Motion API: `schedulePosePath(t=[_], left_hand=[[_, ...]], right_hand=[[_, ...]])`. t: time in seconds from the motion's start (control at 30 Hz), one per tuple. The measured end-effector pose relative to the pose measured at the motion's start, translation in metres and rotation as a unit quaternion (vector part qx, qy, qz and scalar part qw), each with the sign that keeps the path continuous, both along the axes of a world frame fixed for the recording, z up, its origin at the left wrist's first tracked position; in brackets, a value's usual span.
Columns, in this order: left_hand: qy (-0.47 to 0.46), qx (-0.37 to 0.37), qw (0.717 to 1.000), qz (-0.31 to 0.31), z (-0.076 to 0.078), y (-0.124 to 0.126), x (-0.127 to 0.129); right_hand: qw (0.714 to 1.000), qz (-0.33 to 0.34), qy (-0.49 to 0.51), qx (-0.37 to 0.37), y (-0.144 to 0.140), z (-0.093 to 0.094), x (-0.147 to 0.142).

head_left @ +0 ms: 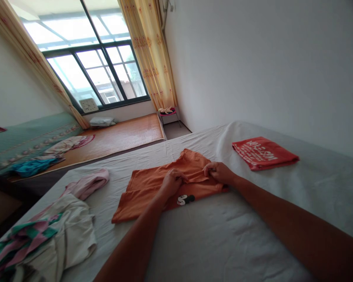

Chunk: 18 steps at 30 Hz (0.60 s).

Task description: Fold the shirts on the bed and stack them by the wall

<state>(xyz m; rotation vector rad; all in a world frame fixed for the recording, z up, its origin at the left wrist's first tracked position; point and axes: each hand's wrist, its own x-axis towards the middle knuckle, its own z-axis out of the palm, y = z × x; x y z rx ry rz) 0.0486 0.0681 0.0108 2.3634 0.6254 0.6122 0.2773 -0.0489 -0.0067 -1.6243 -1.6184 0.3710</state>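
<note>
An orange T-shirt with a small cartoon mouse print lies partly folded on the bed. My left hand is closed, pinching a folded-over edge near the middle of the shirt. On the same edge, farther right, my right hand pinches the cloth between thumb and fingers. The fabric between the two hands is raised slightly. To the right of my right hand rests a red T-shirt with white lettering, folded into a neat rectangle.
A white sheet covers the bed. Crumpled clothes lie at its left side, a pink garment among them. Beyond stands a second bed with a brown mat. A plain wall borders the right side.
</note>
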Motion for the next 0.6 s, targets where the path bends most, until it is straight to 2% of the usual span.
schedulePosePath(t=[0.13, 0.23, 0.3, 0.37, 0.47, 0.53, 0.6], left_hand=[[-0.031, 0.092, 0.994, 0.054, 0.007, -0.010, 0.000], [-0.041, 0.121, 0.991, 0.031, 0.009, -0.020, 0.002], [-0.014, 0.140, 0.990, -0.005, 0.008, -0.026, 0.002], [0.018, 0.159, 0.987, -0.023, 0.006, -0.028, 0.002], [0.036, 0.161, 0.986, -0.013, 0.003, -0.027, 0.000], [0.035, 0.159, 0.987, -0.009, 0.001, -0.027, -0.001], [0.033, 0.162, 0.986, -0.009, -0.002, -0.028, -0.001]], right_hand=[[0.990, -0.073, -0.090, 0.082, -0.008, 0.018, -0.005], [0.983, -0.043, -0.130, 0.124, -0.014, 0.029, -0.018], [0.980, 0.007, -0.172, 0.097, -0.017, 0.031, -0.028], [0.974, 0.022, -0.223, 0.042, -0.019, 0.030, -0.032], [0.961, -0.041, -0.272, -0.032, -0.020, 0.028, -0.029], [0.958, -0.061, -0.278, -0.028, -0.019, 0.028, -0.026], [0.963, -0.025, -0.268, 0.013, -0.017, 0.026, -0.029]])
